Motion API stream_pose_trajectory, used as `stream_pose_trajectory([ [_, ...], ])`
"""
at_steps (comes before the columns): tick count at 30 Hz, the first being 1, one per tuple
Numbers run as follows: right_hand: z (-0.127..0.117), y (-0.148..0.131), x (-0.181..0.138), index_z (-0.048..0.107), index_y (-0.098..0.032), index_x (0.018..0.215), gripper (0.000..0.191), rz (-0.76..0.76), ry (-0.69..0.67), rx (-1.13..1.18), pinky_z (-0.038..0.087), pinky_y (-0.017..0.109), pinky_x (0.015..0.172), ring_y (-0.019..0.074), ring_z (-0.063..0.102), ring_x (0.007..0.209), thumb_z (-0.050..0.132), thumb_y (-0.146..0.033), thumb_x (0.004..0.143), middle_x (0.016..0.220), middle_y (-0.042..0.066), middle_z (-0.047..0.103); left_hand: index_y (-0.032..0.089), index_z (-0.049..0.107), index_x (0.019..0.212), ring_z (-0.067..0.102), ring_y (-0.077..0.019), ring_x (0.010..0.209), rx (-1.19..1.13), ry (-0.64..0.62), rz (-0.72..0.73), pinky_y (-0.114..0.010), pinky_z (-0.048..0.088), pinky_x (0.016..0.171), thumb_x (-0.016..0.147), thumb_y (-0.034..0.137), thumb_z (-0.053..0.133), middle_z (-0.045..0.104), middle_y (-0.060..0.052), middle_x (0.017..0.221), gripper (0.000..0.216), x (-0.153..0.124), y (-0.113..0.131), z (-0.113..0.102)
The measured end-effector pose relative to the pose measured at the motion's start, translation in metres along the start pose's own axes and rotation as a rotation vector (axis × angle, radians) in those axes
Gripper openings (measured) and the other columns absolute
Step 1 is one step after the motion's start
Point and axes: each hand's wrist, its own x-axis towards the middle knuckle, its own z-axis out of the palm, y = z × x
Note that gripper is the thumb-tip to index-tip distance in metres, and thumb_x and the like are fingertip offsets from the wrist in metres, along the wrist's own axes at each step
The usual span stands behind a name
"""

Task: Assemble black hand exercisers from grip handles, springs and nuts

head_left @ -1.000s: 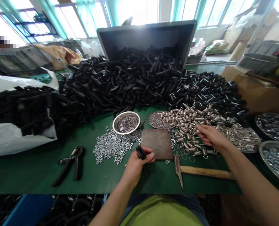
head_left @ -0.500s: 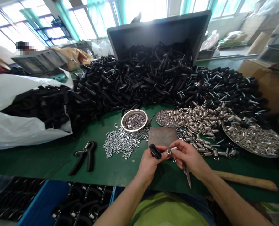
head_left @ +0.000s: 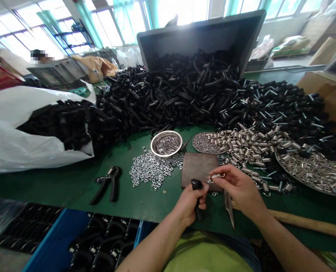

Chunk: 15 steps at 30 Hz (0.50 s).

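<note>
My left hand [head_left: 188, 203] is closed around a black handle [head_left: 196, 184], whose lower end shows below the fingers. A coiled metal spring [head_left: 217, 176] is pinched between the thumb and fingers of my right hand [head_left: 240, 189]. The spring's near end is close to my left thumb; whether it touches the handle I cannot tell. Both hands are over the front edge of a flat metal block [head_left: 199, 166]. Under my right hand lies a pointed metal piece [head_left: 229, 213] beside a wooden shaft [head_left: 306, 223]; their join is partly hidden.
An assembled hand grip [head_left: 107, 185] lies to the left. Loose nuts [head_left: 151, 170], a round metal bowl [head_left: 153, 151] of small parts and a pile of springs [head_left: 247, 147] surround the block. Black handles [head_left: 170, 98] heap behind. A blue crate [head_left: 47, 236] is below the table's edge.
The view has shifted, moving the scene slightly right. My left hand has turned, so more of the handle shows below it. My right fingers have straightened around the spring.
</note>
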Motion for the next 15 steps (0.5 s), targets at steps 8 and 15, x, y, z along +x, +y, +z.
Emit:
stream_pose_trajectory([
  [8,0.009,-0.004,-0.007,0.064,-0.026,0.085,0.012,-0.165,-0.04,-0.352,0.046,0.031,0.072,0.0178,0.062,0.078,0.057,-0.02,0.076,0.084,-0.001,0.068,0.014,0.053,0.08,0.027,-0.0028,0.047,0.012,-0.093,-0.023,-0.015,0.016,0.041,0.057,0.021,0.072,0.034,0.008,0.056,0.031,-0.002,-0.002,0.016],
  [15,0.003,0.011,-0.008,0.06,-0.023,0.086,0.01,-0.058,0.012,-0.271,0.045,0.027,0.07,0.0151,0.061,0.073,0.057,-0.02,0.077,0.081,-0.001,0.066,0.015,0.058,0.089,0.028,-0.003,0.041,0.362,-0.112,-0.014,-0.016,0.015,0.038,0.059,0.033,0.075,0.037,0.008,0.052,0.039,-0.01,0.011,0.019],
])
